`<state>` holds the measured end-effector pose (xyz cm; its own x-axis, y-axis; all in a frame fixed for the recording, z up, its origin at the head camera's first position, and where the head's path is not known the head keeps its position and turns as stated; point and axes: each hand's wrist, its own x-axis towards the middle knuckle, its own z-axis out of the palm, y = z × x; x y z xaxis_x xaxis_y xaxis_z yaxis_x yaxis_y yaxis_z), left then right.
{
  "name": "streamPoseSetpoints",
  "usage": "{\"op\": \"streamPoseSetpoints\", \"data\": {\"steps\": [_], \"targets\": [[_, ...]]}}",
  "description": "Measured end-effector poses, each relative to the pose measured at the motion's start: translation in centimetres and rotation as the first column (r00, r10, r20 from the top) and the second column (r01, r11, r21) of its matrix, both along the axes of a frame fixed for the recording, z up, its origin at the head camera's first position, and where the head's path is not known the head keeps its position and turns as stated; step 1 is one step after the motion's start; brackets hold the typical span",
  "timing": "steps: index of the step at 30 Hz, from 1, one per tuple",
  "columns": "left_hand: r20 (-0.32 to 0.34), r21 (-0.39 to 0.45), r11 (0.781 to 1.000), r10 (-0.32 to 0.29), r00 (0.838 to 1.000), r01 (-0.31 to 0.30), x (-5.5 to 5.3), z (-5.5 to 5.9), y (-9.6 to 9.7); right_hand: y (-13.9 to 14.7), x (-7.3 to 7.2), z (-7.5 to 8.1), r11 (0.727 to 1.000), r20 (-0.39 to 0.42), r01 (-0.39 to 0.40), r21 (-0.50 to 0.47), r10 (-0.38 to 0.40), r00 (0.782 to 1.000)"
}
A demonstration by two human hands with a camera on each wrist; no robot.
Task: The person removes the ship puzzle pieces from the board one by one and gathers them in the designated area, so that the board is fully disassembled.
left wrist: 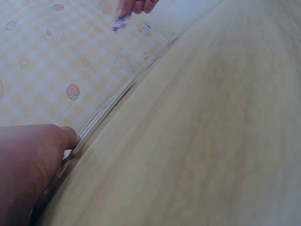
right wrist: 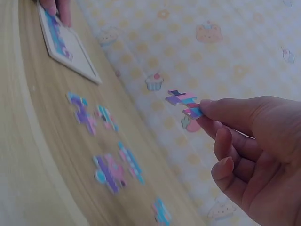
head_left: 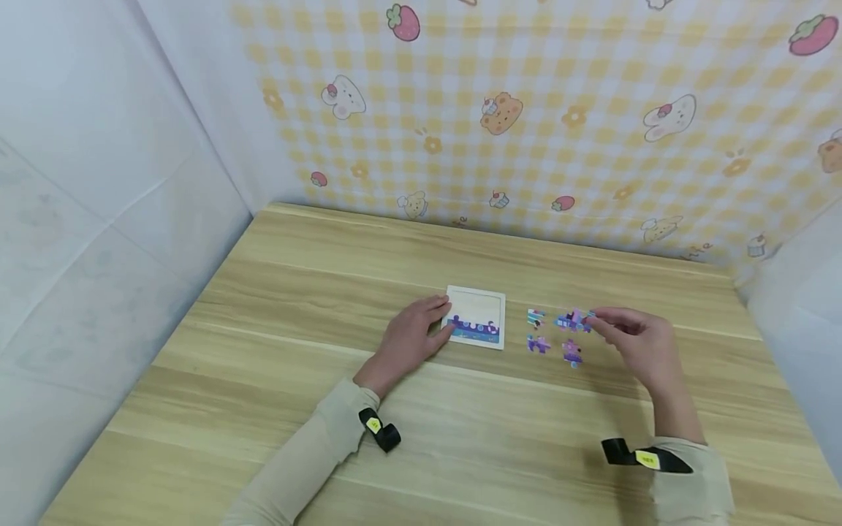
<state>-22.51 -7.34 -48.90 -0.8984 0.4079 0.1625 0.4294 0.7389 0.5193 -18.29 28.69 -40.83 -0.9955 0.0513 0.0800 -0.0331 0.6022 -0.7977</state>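
A square white-framed puzzle board (head_left: 503,321) lies on the table, its lowest part filled with blue and purple pieces. My left hand (head_left: 411,336) rests at the board's left edge, fingers on the frame and thumb touching the filled part. In the right wrist view, my right hand (right wrist: 256,141) pinches a pink, purple and blue puzzle piece (right wrist: 181,99) between thumb and index finger, raised off the table. Below it are loose puzzle pieces, among them a purple one (right wrist: 82,115), a striped one (right wrist: 107,117) and a pink-purple one (right wrist: 110,174).
The loose pieces lie in a small group between the board and my right hand. Behind the wooden table (head_left: 263,351) hangs a yellow checked cloth (head_left: 460,109), with white sheeting (head_left: 85,183) along the left. Black straps with cameras sit on both wrists.
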Motion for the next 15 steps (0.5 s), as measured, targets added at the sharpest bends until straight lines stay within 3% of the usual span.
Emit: {"op": "streamPoseSetpoints", "data": {"steps": [15], "targets": [[-0.001,0.006,1.000,-0.008,1.000,0.008,-0.2,-0.1,-0.2,5.5,1.8,-2.2,0.996,0.192,-0.012,0.085,-0.004,0.981]]}}
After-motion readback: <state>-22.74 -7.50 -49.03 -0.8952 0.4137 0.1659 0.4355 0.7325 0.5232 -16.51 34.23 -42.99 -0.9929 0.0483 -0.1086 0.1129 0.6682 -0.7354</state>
